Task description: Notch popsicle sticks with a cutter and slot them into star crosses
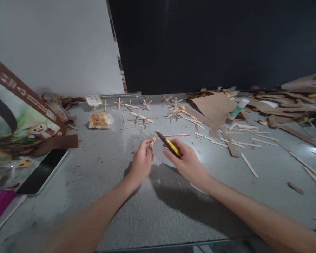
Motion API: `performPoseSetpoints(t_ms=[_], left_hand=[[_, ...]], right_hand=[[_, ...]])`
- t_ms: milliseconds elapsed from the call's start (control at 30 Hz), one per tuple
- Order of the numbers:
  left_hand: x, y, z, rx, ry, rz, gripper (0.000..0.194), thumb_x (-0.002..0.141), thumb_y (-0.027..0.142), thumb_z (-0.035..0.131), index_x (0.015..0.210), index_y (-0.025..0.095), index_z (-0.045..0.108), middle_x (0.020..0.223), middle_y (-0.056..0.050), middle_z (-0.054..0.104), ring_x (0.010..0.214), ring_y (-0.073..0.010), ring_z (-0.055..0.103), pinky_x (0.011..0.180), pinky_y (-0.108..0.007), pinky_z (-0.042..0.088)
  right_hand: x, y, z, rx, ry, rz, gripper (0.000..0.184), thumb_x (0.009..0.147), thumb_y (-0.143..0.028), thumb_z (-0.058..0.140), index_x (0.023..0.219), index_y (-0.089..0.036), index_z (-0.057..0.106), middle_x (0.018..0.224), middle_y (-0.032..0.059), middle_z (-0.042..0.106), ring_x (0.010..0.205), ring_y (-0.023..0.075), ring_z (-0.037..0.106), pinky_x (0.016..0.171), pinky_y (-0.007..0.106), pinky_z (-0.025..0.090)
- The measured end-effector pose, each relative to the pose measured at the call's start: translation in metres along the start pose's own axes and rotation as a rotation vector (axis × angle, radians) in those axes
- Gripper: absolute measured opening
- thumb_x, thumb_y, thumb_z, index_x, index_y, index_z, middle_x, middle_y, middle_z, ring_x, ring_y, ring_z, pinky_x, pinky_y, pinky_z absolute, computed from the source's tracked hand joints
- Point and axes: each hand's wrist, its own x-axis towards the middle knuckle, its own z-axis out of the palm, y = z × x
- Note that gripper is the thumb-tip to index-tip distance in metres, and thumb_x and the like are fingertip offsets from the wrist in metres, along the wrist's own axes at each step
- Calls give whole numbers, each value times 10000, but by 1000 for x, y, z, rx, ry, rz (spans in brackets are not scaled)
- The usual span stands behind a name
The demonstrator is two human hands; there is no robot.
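Near the middle of the table, my left hand [141,161] pinches a small piece of wooden craft stick [153,140] between thumb and fingers. Wrapped round the yellow and black handle of a utility knife [173,147] is my right hand [191,165]. The dark front end of the knife points up and left, close to the piece of stick; I cannot tell whether they touch. Just beyond the knife lies a thin red patterned pencil [177,135]. Small crossed-stick shapes [140,118] stand farther back.
Loose craft sticks [249,165], brown cardboard [209,110] and a green-and-white glue stick [238,109] occupy the right side. At left are a phone [43,172], a printed bag [23,105] and a yellow packet [100,120]. A dark panel [216,45] rises behind the table.
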Motion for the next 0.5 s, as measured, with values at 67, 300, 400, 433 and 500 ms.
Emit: performPoseSetpoints(t_ms=[67, 300, 400, 433, 500], left_hand=[[-4, 2, 1, 17, -47, 31, 302, 1065, 457, 417, 1147, 200, 552, 639, 64, 460, 552, -136, 468, 564, -249, 356], [-14, 10, 9, 60, -172, 94, 233, 1055, 333, 405, 1154, 191, 561, 770, -12, 644, 684, -185, 626, 683, -304, 461], [-17, 11, 10, 86, -171, 86, 199, 1049, 302, 407, 1121, 193, 556, 844, -54, 694, 759, -213, 673, 719, -324, 482], [-17, 12, 10, 88, -165, 77, 195, 1051, 300, 401, 1118, 195, 551, 837, -55, 695, 758, -218, 678, 711, -323, 483], [-18, 12, 11, 80, -152, 60, 193, 1060, 306, 389, 1123, 201, 538, 816, -48, 692, 742, -220, 683, 691, -318, 485]], right_hand=[[0, 0, 0, -18, 20, -2, 286, 906, -467, 669, 1004, -198, 660, 645, -54, 524, 578, 138, 490, 559, 273, 374], [-2, 2, 4, -73, 72, -64, 251, 923, -454, 634, 961, -208, 669, 656, -27, 590, 577, 147, 511, 577, 274, 392], [-2, 3, 5, -93, 84, -80, 257, 935, -455, 609, 946, -206, 670, 699, 7, 656, 595, 158, 558, 599, 278, 424], [-2, 4, 5, -96, 90, -77, 259, 937, -456, 605, 939, -205, 669, 707, 13, 668, 600, 161, 571, 606, 279, 432], [-2, 5, 6, -106, 99, -67, 263, 941, -458, 603, 931, -203, 667, 716, 22, 683, 603, 165, 586, 614, 280, 443]])
